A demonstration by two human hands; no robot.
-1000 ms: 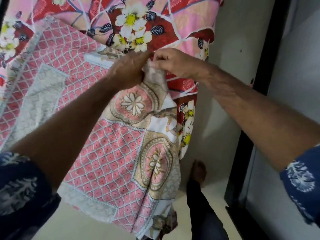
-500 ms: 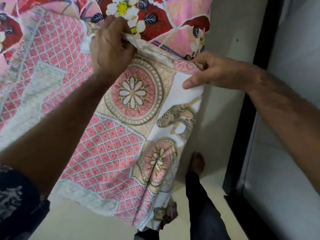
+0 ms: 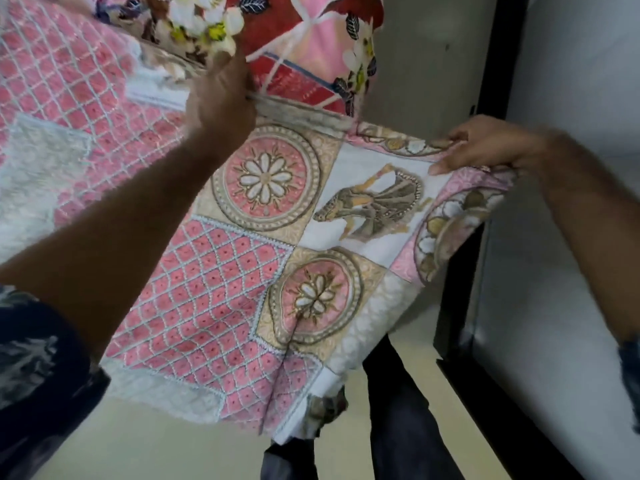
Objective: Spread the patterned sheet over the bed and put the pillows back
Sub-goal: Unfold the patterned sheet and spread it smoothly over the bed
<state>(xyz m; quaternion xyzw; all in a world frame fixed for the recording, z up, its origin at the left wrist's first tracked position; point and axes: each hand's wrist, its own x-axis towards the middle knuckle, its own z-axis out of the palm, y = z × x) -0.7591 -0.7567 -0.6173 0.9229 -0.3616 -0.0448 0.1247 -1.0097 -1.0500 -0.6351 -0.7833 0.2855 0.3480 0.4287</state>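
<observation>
The patterned sheet [image 3: 221,289], pink lattice with round flower medallions and a peacock panel, hangs in front of me over the bed's edge. My left hand [image 3: 221,98] grips its top hem near the middle. Far to the right, my right hand [image 3: 485,147] pinches the same hem. The cloth between the two hands is stretched wide and flat. Beneath it lies the bed [image 3: 311,36], covered in a red and pink floral print. No pillows are in view.
A grey wall [image 3: 433,64] stands just right of the bed. A black frame [image 3: 485,98] and a pale panel [image 3: 571,64] run along the right. My legs in dark trousers [image 3: 398,410] stand on the cream floor [image 3: 138,445].
My hands have drawn apart along the hem, the right one moving far right and the left one up, unfolding the bunched sheet so the peacock panel shows.
</observation>
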